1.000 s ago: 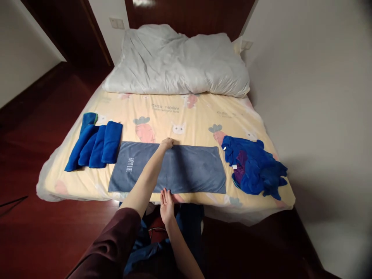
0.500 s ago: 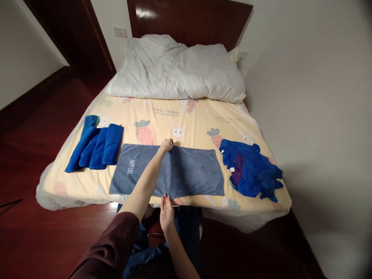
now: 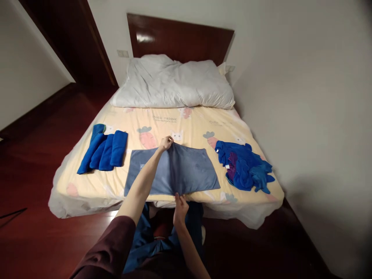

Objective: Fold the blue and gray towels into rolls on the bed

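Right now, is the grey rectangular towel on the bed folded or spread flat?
Mid-fold: the grey rectangular towel is lifted along its middle, pinched by the left hand at the far edge and the right hand at the near edge.

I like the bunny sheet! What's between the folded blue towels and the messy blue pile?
The grey towel lies between the folded blue towels and the messy blue pile, shown in the head view.

Matt plush towel (image 3: 186,170) (glossy wood floor (image 3: 35,162))
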`<move>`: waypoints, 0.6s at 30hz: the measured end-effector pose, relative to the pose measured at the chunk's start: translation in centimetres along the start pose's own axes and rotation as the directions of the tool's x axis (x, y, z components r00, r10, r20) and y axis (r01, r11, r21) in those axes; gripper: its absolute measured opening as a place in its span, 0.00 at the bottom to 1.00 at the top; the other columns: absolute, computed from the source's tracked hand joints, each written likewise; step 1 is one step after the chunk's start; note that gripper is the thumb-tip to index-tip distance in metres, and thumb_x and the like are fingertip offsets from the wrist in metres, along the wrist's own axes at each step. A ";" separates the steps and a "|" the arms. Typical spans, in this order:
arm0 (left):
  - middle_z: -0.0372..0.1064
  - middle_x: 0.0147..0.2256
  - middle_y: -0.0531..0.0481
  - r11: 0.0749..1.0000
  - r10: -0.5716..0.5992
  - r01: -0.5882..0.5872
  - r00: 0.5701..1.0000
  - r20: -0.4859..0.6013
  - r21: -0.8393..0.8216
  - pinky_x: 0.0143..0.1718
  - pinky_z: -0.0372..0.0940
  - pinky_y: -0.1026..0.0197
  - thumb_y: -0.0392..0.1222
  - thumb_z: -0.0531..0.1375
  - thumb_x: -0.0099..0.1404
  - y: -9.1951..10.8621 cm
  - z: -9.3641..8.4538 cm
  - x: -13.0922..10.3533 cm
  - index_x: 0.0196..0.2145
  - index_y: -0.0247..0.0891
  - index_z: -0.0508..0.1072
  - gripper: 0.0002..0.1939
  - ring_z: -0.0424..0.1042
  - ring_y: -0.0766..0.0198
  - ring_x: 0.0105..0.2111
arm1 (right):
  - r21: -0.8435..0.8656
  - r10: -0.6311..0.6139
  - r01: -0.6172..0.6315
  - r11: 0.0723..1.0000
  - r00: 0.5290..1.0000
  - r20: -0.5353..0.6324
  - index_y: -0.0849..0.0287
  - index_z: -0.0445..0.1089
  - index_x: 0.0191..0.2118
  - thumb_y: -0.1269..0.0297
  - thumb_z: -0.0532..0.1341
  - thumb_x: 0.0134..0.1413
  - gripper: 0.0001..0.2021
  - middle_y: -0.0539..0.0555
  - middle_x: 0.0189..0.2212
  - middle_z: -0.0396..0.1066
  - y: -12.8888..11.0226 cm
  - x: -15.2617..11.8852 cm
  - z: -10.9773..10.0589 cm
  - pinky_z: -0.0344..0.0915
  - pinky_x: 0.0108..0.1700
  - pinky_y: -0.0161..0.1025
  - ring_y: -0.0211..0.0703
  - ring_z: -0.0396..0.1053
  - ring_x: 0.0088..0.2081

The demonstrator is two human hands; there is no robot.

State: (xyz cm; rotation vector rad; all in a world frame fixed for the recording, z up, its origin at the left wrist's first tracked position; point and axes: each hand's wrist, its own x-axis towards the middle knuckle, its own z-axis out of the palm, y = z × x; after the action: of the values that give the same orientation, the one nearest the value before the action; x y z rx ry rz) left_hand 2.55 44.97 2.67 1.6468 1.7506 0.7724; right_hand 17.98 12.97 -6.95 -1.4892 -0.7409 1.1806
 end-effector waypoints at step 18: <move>0.79 0.40 0.39 0.835 0.338 -0.429 0.894 -0.293 -0.345 0.43 0.70 0.56 0.63 0.69 0.52 8.2 -21.4 -13.3 0.44 0.33 0.79 0.32 0.76 0.53 0.42 | 0.088 -0.666 0.678 0.730 0.734 -0.132 0.62 0.72 0.43 0.44 0.72 0.39 0.30 0.62 0.37 0.79 -27.8 10.5 -6.8 0.73 0.45 0.44 0.48 0.76 0.38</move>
State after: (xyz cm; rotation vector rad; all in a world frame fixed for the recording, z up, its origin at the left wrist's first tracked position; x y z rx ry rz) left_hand -7.98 32.00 23.28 1.6858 1.2771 1.4517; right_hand 31.39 27.27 16.37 -1.0042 -1.0099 0.5759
